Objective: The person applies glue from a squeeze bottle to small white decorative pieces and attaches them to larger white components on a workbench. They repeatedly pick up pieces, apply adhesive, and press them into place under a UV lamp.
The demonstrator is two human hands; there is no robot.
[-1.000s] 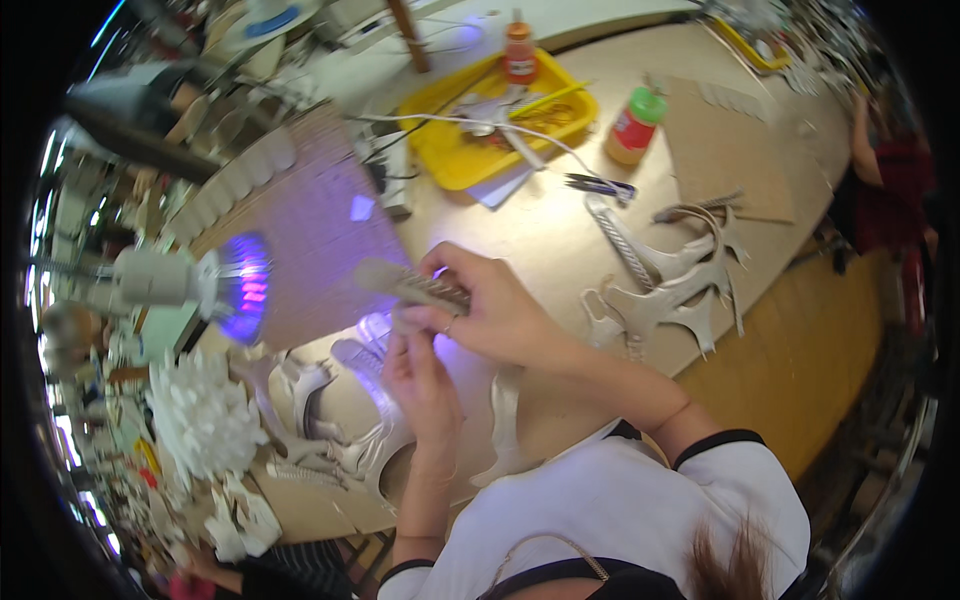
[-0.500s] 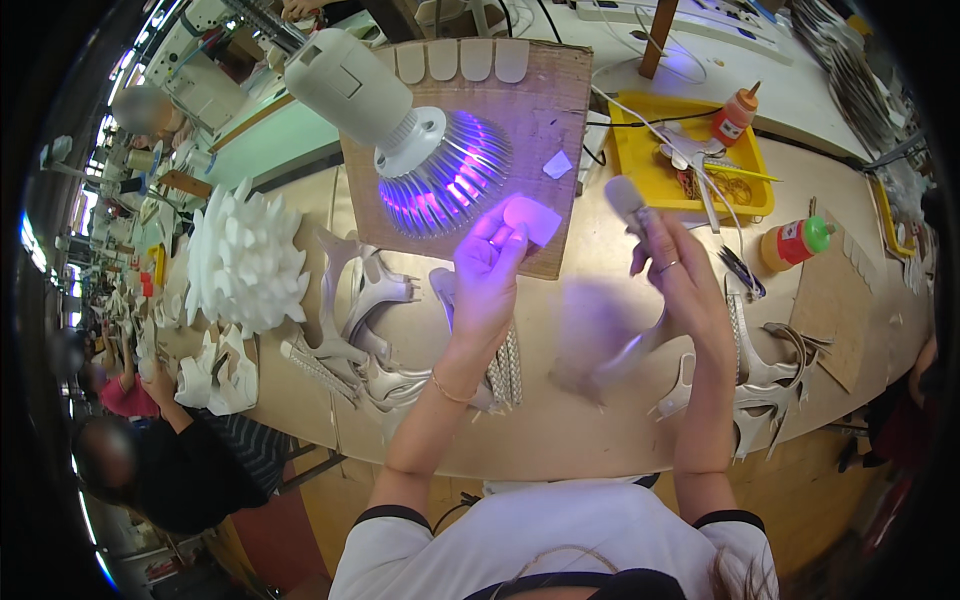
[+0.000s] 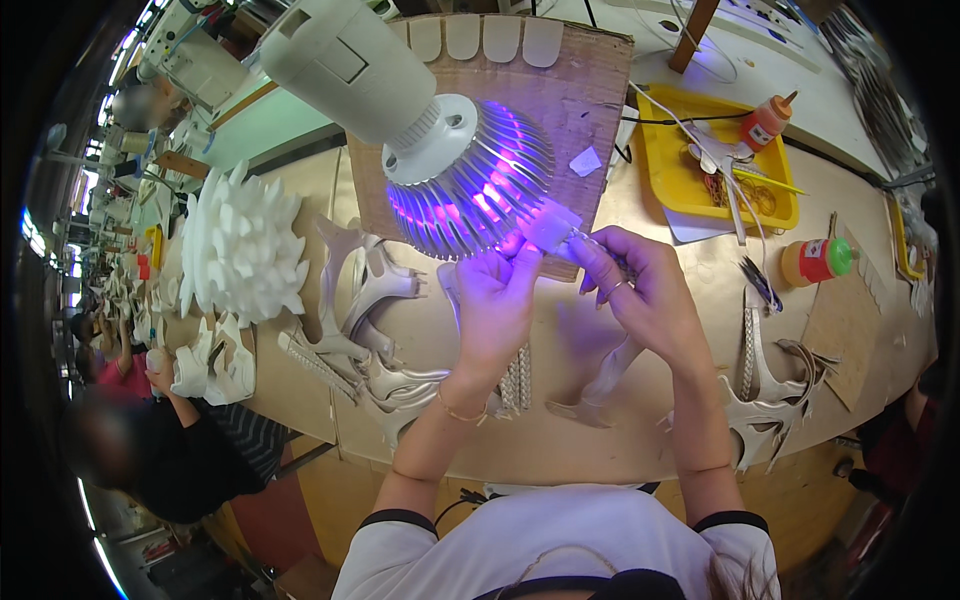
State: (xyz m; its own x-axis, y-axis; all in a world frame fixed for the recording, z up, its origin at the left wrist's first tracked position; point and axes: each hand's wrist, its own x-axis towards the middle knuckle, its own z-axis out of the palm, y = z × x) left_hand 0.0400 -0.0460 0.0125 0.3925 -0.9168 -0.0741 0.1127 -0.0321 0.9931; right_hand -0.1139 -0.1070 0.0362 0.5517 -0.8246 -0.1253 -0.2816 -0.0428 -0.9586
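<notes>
Under the edge of a lamp (image 3: 475, 175) with a finned metal body and purple glow, my left hand (image 3: 497, 300) pinches a small pale rounded piece (image 3: 552, 228). My right hand (image 3: 645, 285) is closed on a pale shoe upper strap, whose end meets the piece between the two hands. Fingers partly hide that contact. Below the right hand hangs a curved, shiny pale part (image 3: 603, 385), seemingly of the same upper. Several similar rounded pieces (image 3: 501, 38) lie in a row on the cardboard (image 3: 590, 90).
Beige shoe uppers (image 3: 375, 290) lie left of my hands, others (image 3: 765, 400) at right. A white spiky foam block (image 3: 245, 245) stands far left. To the right are a yellow tray (image 3: 665, 170), an orange bottle (image 3: 767, 122) and a green-capped bottle (image 3: 815, 262).
My right hand has moved left and brought the strap end to the rounded piece in my left hand. The hanging part is less blurred. The view has shifted slightly.
</notes>
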